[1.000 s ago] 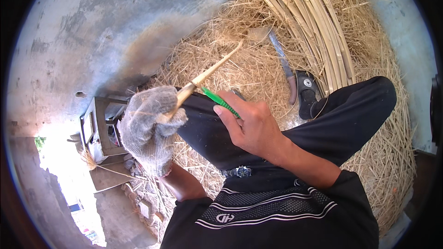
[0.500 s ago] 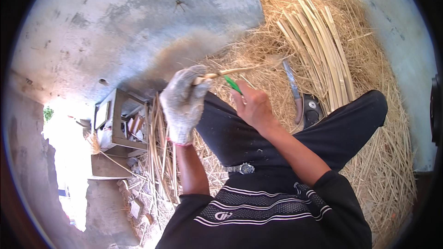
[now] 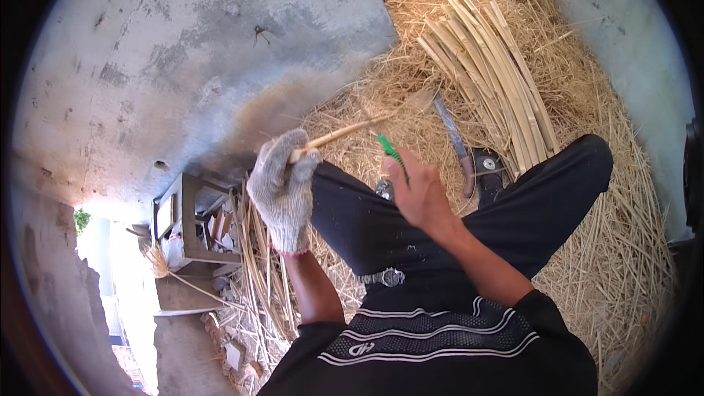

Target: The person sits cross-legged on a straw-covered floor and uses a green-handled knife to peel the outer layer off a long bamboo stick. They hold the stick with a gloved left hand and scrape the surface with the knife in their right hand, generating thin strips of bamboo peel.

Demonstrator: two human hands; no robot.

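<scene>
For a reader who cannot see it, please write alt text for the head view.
A seated person's gloved left hand holds a thin pale stick, and the bare right hand holds a green-handled tool near it. Around the dark trousers lie straw, a bundle of split canes and a knife.

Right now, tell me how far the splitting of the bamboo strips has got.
Done, by the look of it: a bundle of pale strips lies on the straw, with a machete beside it. In hand: the gloved left hand grips one thin strip, and the bare right hand holds a green-handled tool near it. Left: more uncut canes lie by the left knee, number unclear.
</scene>
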